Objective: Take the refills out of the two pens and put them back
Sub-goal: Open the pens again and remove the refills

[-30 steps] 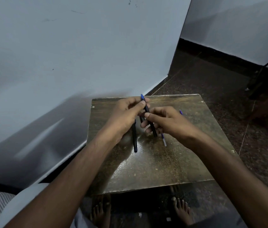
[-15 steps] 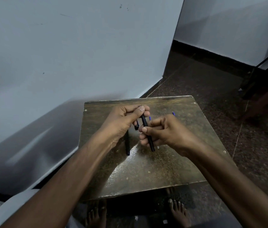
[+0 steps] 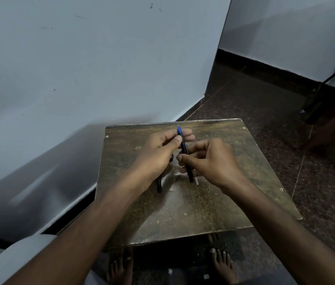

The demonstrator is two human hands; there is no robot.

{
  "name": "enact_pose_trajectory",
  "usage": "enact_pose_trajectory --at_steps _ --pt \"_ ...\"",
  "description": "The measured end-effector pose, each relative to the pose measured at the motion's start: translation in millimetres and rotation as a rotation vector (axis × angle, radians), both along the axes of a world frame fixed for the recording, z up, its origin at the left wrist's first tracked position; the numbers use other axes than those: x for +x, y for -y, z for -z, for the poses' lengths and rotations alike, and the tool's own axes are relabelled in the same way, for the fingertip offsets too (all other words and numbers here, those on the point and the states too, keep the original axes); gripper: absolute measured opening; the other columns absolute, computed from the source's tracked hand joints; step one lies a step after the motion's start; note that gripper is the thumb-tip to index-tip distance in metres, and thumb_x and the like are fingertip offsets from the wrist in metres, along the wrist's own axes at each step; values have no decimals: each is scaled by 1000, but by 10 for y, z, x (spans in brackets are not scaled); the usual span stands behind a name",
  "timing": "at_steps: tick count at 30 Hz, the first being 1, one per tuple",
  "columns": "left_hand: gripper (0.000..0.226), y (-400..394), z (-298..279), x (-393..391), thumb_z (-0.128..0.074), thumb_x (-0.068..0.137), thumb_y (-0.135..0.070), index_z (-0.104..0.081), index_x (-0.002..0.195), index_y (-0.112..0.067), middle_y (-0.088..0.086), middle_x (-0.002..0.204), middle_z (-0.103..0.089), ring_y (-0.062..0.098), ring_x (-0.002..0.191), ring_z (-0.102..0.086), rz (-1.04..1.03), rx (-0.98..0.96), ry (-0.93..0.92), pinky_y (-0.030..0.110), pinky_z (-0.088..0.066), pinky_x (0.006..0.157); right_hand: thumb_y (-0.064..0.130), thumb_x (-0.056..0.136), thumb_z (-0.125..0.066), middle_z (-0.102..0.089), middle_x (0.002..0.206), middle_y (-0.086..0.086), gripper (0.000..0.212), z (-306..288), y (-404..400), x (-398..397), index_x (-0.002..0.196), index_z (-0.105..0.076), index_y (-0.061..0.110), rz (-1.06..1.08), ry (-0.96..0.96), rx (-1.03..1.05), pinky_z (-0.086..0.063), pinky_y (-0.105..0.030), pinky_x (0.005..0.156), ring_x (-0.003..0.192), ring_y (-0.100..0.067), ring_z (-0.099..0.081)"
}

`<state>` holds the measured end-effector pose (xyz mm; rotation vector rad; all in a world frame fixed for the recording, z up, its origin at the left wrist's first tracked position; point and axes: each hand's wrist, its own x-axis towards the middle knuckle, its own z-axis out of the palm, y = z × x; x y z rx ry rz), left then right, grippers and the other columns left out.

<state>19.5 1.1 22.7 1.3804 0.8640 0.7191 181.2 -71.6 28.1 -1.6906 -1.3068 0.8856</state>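
Both hands hold one slim black pen with a blue tip section [image 3: 184, 153] tilted above the worn brown square worktop [image 3: 213, 202]. The right hand [image 3: 209, 161] clasps the barrel to steady it. The left hand [image 3: 158, 155] pinches the blue end, likely to twist it. A second dark pen barrel [image 3: 159, 185] lies on the worktop beneath the left wrist.
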Motion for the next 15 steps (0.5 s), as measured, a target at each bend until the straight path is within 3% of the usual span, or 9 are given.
enact_pose_trajectory --at_steps 2,4,6,8,10,12,14,15 --pt "19 0 13 -14 -65 108 -20 -81 118 -24 -5 110 -86 12 110 -80 -40 19 12 54 -59 105 20 91 -89 -85 76 1 6 2 -4 5 92 -83 19 -1 4 -6 -69 -32 62 70 -14 -85" --pt "13 -31 33 -25 -84 94 -29 -84 105 -21 -4 94 -86 8 94 -82 -133 47 -20 38 -64 94 22 90 -90 -85 77 0 11 22 5 -25 95 -83 16 -15 22 -4 -71 -38 65 71 -13 -85" --pt "30 -53 39 -20 -95 79 -42 -79 91 -19 -6 75 -79 2 70 -73 -231 92 -71 17 -59 69 25 89 -91 -85 77 2 13 49 15 -50 96 -83 18 -34 43 7 -71 -41 66 71 -12 -85" --pt "46 -71 63 -11 -94 72 -59 -72 93 -24 -12 75 -71 -4 63 -64 -278 188 -208 10 -52 60 28 88 -92 -85 76 4 13 58 11 -52 95 -83 22 -29 66 18 -72 -45 68 70 -12 -84" --pt "45 -64 70 -16 -84 81 -65 -75 108 -31 -16 92 -78 -11 80 -71 -196 213 -249 12 -57 74 30 88 -92 -85 75 4 12 59 -7 -46 93 -83 23 -8 100 17 -71 -47 71 70 -11 -84" --pt "24 -57 63 -28 -74 100 -47 -79 117 -31 -16 105 -84 -8 101 -76 -106 163 -167 24 -60 92 29 88 -92 -84 74 3 14 63 -25 -33 89 -81 20 11 106 4 -71 -49 70 68 -13 -84" --pt "15 -75 59 -46 -76 100 -33 -82 113 -29 -16 99 -85 -3 102 -79 -121 179 -143 28 -60 96 28 87 -93 -84 73 3 18 67 -31 -33 86 -78 19 11 102 -4 -71 -48 70 67 -13 -84" --pt "15 -93 64 -56 -83 94 -37 -84 107 -30 -16 92 -85 -4 95 -79 -160 197 -163 23 -60 90 28 86 -94 -84 72 4 19 72 -29 -37 85 -77 20 5 112 -2 -71 -46 70 67 -12 -83"
